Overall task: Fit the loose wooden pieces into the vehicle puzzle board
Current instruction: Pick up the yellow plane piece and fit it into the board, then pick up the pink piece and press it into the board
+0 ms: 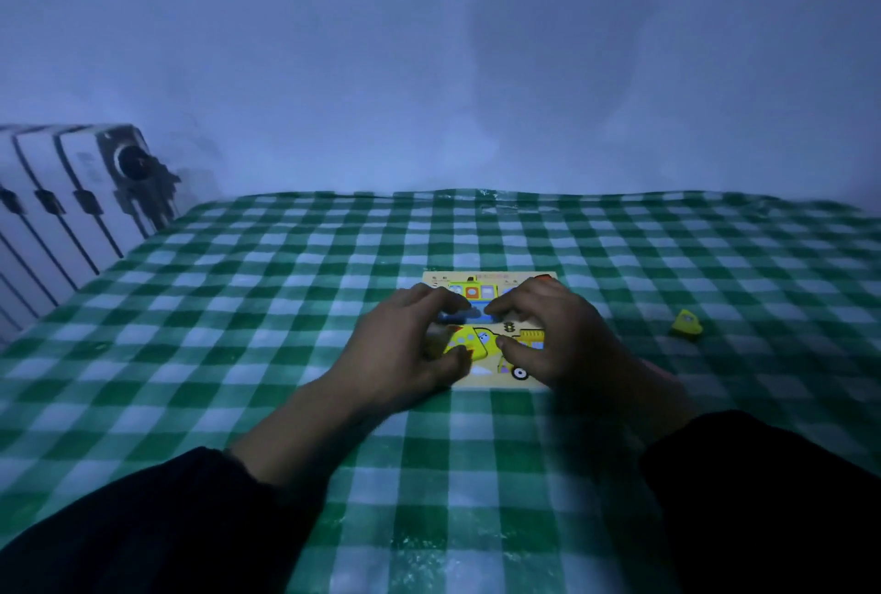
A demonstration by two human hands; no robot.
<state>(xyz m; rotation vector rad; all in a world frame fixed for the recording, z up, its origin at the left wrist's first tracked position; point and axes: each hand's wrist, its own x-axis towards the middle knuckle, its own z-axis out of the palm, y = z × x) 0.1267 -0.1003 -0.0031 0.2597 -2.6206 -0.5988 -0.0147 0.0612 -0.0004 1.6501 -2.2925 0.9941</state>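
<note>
Both hands rest on the puzzle board, which lies flat on the table's green checked cloth. The left hand and the right hand have their fingers spread and bent, tips pressing on a blue piece between them. A yellow digger piece sits under the two thumbs. One loose yellow piece lies well off to the right of the right hand.

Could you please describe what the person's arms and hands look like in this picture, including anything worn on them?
Both arms wear dark, near-black long sleeves: the left sleeve and the right sleeve both stop short of the wrist, leaving part of each forearm bare. The left hand and right hand are bare; no gloves, rings or watch show in the dim light.
</note>
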